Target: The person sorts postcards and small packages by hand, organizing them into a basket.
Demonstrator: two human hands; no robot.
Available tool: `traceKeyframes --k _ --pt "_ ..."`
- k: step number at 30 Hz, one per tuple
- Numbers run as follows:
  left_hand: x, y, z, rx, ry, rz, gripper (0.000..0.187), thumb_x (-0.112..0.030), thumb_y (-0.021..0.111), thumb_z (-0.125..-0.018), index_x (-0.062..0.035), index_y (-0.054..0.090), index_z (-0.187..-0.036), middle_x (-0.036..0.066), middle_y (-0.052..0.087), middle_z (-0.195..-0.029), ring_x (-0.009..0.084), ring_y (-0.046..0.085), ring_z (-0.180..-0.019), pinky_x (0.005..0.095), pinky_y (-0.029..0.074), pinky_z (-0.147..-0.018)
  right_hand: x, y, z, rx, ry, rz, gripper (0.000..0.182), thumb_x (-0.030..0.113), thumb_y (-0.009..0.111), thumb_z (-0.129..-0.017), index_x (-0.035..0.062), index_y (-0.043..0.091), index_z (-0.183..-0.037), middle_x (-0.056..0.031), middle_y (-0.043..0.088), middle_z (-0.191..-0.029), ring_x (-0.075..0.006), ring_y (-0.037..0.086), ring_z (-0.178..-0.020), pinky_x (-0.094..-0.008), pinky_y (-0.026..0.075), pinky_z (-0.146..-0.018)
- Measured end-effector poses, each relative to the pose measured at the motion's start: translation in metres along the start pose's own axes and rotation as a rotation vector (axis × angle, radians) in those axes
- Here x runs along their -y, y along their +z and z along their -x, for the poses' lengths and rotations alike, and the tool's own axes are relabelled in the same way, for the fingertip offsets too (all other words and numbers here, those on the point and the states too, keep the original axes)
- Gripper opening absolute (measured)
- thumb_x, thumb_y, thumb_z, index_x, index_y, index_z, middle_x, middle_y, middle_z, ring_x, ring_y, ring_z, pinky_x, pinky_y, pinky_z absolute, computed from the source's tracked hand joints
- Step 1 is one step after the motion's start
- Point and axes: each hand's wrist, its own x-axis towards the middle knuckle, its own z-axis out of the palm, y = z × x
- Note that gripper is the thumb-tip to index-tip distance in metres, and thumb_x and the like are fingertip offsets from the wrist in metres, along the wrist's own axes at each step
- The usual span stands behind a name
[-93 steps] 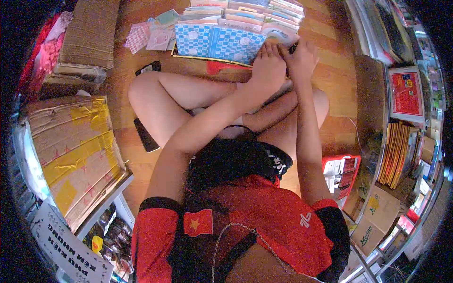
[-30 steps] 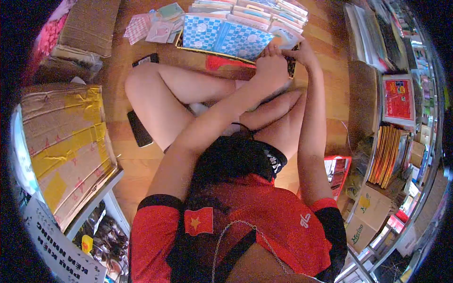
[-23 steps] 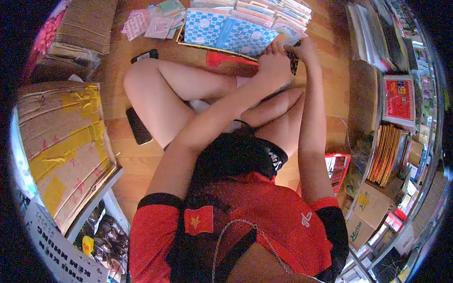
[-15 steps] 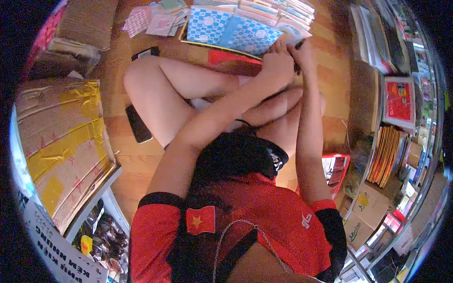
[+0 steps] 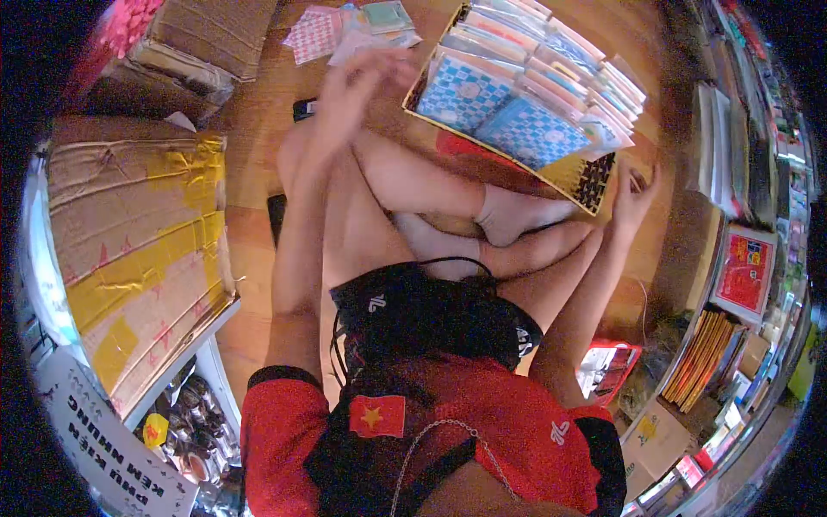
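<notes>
A yellow-rimmed basket (image 5: 517, 162) stands tilted in the view at the top, filled with rows of thin plastic-wrapped packets (image 5: 560, 60). Blue-and-white checkered packets (image 5: 465, 90) line its near side. My left hand (image 5: 370, 77) is raised off the basket's left side, slightly blurred, with fingers apart and nothing visible in it. Beside the basket's right corner is my right hand (image 5: 633, 196), its fingers bent but apart, holding nothing visible; whether it touches the rim is unclear.
Loose packets (image 5: 314, 36) lie on the floor beyond my left hand. Taped cardboard boxes (image 5: 138, 258) stand at the left. Shelves with envelopes (image 5: 702, 358) and a red package (image 5: 743, 271) line the right. My crossed legs (image 5: 422, 177) are below the basket. A dark phone (image 5: 276, 217) lies partly hidden.
My hands, close together at the basket's right end before, are now apart, the left one far to the left. The basket sits further right and more slanted, with its near-right corner exposed.
</notes>
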Motion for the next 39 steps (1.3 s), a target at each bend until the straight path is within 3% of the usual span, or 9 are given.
traceKeyframes --k 5,7,9,12,15,21,28,35,39 --pt "0.240 -0.084 -0.116 0.025 -0.203 -1.264 0.080 -0.053 0.058 -0.076 0.0116 0.041 -0.121 0.026 0.051 -0.119 0.0344 0.051 -0.110 0.0404 0.041 -0.093 0.031 -0.010 0.026 -0.103 -0.084 -0.071 0.055 0.012 0.062 -0.084 0.0095 0.035 -0.132 -0.0075 0.051 -0.099 -0.0143 0.053 -0.086 -0.0272 0.044 -0.073" --pt "0.244 -0.078 -0.119 0.036 -0.313 -1.453 0.090 -0.058 0.060 -0.072 0.0136 0.039 -0.122 0.027 0.047 -0.123 0.0363 0.050 -0.112 0.0406 0.040 -0.094 0.037 -0.014 0.034 -0.109 -0.101 -0.018 0.053 0.011 0.060 -0.084 0.0098 0.036 -0.131 -0.0079 0.051 -0.099 -0.0142 0.053 -0.087 -0.0273 0.044 -0.073" --pt "0.216 -0.057 -0.115 -0.120 -0.507 -1.359 0.094 -0.061 0.061 -0.069 0.0147 0.040 -0.120 0.028 0.044 -0.125 0.0373 0.049 -0.112 0.0406 0.040 -0.094 0.036 -0.016 0.039 -0.083 -0.073 -0.086 0.050 0.009 0.059 -0.085 0.0097 0.038 -0.130 -0.0080 0.051 -0.100 -0.0142 0.053 -0.087 -0.0270 0.044 -0.074" --pt "0.226 -0.068 -0.118 0.016 -0.366 -1.261 0.095 -0.059 0.067 -0.064 0.0128 0.041 -0.120 0.029 0.047 -0.121 0.0373 0.049 -0.112 0.0417 0.041 -0.093 0.046 -0.014 0.050 -0.077 -0.031 -0.086 0.047 0.007 0.057 -0.085 0.0083 0.039 -0.129 -0.0079 0.050 -0.101 -0.0142 0.052 -0.087 -0.0265 0.044 -0.075" --pt "0.317 -0.083 -0.143 -0.362 -0.274 -1.087 0.081 -0.053 0.071 -0.063 0.0109 0.052 -0.109 0.027 0.056 -0.109 0.0373 0.055 -0.104 0.0409 0.044 -0.088 0.040 -0.011 0.055 -0.087 -0.047 -0.118 0.046 0.007 0.057 -0.086 0.0066 0.040 -0.128 -0.0076 0.050 -0.101 -0.0141 0.052 -0.087 -0.0260 0.044 -0.075" --pt "0.193 -0.073 -0.102 -0.393 -0.147 -0.707 0.052 -0.045 0.071 -0.068 0.0042 0.062 -0.084 0.020 0.065 -0.083 0.0308 0.063 -0.073 0.0385 0.049 -0.069 0.039 -0.011 0.061 -0.091 -0.129 -0.149 0.041 0.004 0.054 -0.086 0.0047 0.042 -0.126 -0.0079 0.050 -0.102 -0.0155 0.054 -0.088 -0.0270 0.045 -0.079" --pt "0.044 -0.058 0.006 -0.471 -0.022 0.071 0.020 -0.020 0.062 -0.084 -0.0007 0.064 -0.090 0.002 0.059 -0.073 0.0083 0.053 -0.068 0.0241 0.043 -0.058 0.077 -0.022 0.072 -0.056 -0.188 -0.194 0.031 0.004 0.053 -0.087 0.0018 0.049 -0.118 -0.0076 0.055 -0.095 -0.0139 0.055 -0.082 -0.0259 0.046 -0.074" --pt "-0.064 0.015 0.074 0.033 0.218 -0.446 0.016 -0.015 0.065 -0.079 0.0000 0.063 -0.084 0.005 0.062 -0.090 0.0131 0.056 -0.079 0.0256 0.045 -0.073 0.145 -0.036 0.095 0.465 -0.276 -0.220 0.028 0.013 0.061 -0.083 0.0030 0.057 -0.109 -0.0072 0.062 -0.094 -0.0117 0.056 -0.076 -0.0235 0.045 -0.068" --pt "-0.074 0.087 0.063 0.347 0.466 -0.231 0.022 -0.015 0.072 -0.069 0.0012 0.060 -0.078 0.009 0.053 -0.073 0.0214 0.054 -0.065 0.0311 0.043 -0.056 0.118 -0.042 0.103 0.510 -0.353 -0.144 0.028 0.020 0.071 -0.076 0.0050 0.065 -0.099 -0.0044 0.062 -0.084 -0.0090 0.052 -0.067 -0.0219 0.040 -0.058"
